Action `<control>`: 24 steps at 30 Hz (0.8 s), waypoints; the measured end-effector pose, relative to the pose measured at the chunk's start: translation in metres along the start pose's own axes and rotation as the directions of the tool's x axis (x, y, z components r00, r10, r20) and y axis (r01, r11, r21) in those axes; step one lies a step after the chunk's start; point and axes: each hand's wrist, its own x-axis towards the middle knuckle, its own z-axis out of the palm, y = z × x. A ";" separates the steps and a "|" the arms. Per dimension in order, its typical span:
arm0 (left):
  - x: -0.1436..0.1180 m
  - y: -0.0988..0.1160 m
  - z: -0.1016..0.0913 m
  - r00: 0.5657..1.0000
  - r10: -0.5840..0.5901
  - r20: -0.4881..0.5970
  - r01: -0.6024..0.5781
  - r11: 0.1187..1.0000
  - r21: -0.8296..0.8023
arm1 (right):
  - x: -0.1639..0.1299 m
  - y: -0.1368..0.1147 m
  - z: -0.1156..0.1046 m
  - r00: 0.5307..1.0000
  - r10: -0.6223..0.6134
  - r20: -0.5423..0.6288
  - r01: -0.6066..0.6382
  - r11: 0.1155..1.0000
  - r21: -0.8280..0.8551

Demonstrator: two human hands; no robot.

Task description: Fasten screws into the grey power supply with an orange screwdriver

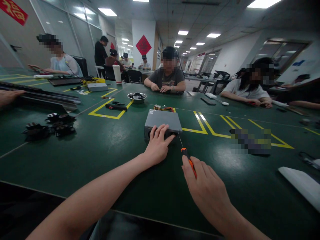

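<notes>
A grey metal power-supply box (163, 119) lies on the green table (105, 153) in front of me, coloured wires showing at its far end. My left hand (158, 145) rests on its near end, fingers spread over the top edge and front face. My right hand (206, 185) grips an orange-and-black screwdriver (188, 156). Its thin shaft points at the box's near right corner.
Black fan parts (53, 125) lie at the left. A metal bowl (136, 97) and a black tool (116, 107) sit beyond the box by yellow floor-tape lines. A white object (300, 183) lies at the right. Other people sit around the far side.
</notes>
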 end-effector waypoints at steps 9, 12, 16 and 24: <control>0.000 0.000 0.000 1.000 -0.004 -0.015 0.004 1.000 -0.005 | 0.003 -0.003 0.001 0.989 0.137 0.051 -0.141 0.987 0.081; 0.000 0.000 0.000 1.000 -0.005 -0.016 0.005 1.000 -0.006 | 0.002 -0.004 0.000 0.991 0.117 0.066 -0.121 0.990 0.071; 0.000 0.001 -0.001 1.000 -0.002 -0.017 0.002 1.000 0.000 | 0.001 -0.002 -0.002 0.990 0.119 0.071 -0.124 0.990 0.065; 0.001 0.003 -0.001 0.999 -0.033 -0.025 0.033 0.999 -0.023 | -0.009 0.013 0.012 0.846 0.410 0.341 -0.522 0.769 0.368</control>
